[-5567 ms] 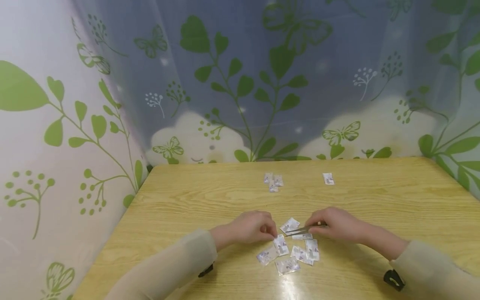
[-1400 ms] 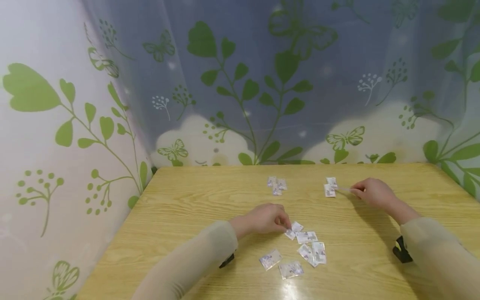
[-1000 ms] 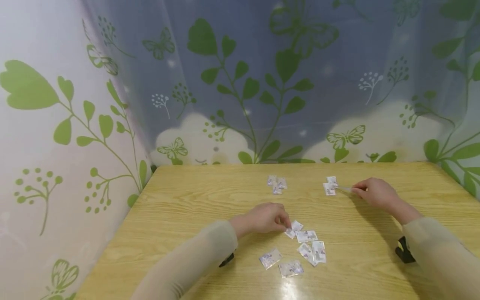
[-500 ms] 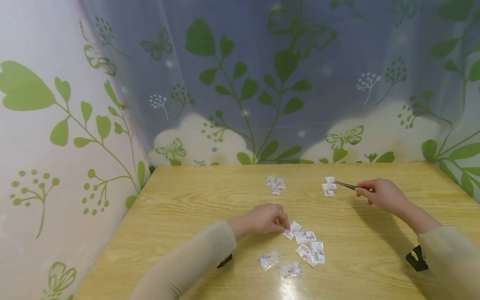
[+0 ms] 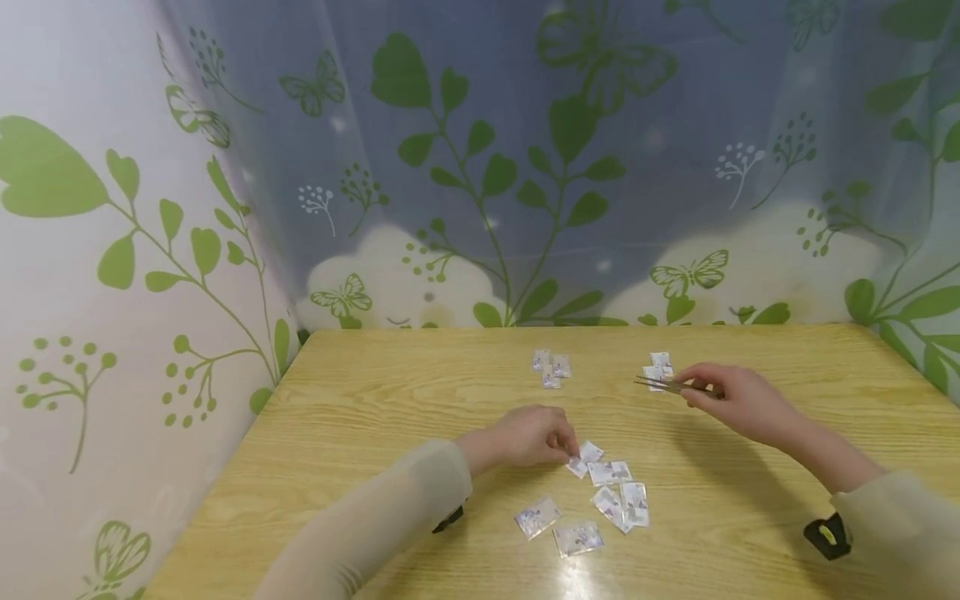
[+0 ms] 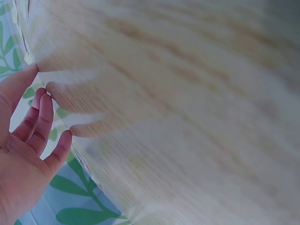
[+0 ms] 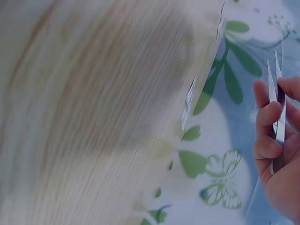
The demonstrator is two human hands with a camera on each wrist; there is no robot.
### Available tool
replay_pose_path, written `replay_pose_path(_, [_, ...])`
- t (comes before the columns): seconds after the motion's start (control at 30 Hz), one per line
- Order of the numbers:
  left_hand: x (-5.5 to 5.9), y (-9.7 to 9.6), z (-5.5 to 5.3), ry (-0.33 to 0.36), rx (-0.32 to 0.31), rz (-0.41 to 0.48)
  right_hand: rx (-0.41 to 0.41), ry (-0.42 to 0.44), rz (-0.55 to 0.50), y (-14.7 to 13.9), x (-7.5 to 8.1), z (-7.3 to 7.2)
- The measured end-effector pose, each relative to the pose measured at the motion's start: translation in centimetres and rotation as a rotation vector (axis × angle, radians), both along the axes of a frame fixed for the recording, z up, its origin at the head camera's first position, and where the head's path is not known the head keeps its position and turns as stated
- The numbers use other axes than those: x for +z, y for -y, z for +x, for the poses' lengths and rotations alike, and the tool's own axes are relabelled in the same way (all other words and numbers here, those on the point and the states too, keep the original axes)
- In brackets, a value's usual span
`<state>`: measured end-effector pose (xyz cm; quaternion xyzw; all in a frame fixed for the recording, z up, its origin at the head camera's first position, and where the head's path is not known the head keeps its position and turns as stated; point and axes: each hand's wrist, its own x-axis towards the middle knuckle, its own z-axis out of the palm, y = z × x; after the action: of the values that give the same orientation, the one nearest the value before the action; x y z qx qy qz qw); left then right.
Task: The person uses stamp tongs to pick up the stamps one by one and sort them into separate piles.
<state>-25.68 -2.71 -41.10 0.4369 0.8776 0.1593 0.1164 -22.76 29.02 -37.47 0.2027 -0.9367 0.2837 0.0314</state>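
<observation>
Tweezers (image 7: 281,124), tips parted and seemingly empty, are gripped by the right hand (image 5: 750,404) near the packet pair (image 5: 660,362) at one o'clock on the table (image 5: 375,400); a low sweep could knock those askew. The left hand (image 5: 528,435) touches a near packet (image 5: 577,469), whether pinching I can't tell; dragging it could jostle the packet duo (image 5: 634,505) at its five o'clock.

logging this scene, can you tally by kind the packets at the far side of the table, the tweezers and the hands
Packets, far side: 5 (3 left, 2 right)
Tweezers: 1
Hands: 2 (left hand, right hand)
Total: 8
</observation>
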Motion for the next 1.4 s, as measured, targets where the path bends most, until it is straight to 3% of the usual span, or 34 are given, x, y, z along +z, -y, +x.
replay_pose_path(0.4, [-0.1,0.0,0.0,0.005,0.006,0.001,0.105,-0.011,0.023,3.0,-0.8,0.7])
replay_pose_path(0.77, [0.1,-0.2,0.1,-0.006,0.004,-0.011,0.205,0.004,0.038,3.1,-2.5,1.1])
replay_pose_path(1.13, [-0.2,-0.2,-0.1,-0.009,-0.003,-0.007,0.227,0.037,0.096,3.1,-3.3,2.0])
replay_pose_path(1.4, [-0.4,0.0,-0.2,-0.018,-0.014,0.015,0.246,0.04,0.108,3.7,-3.7,1.8])
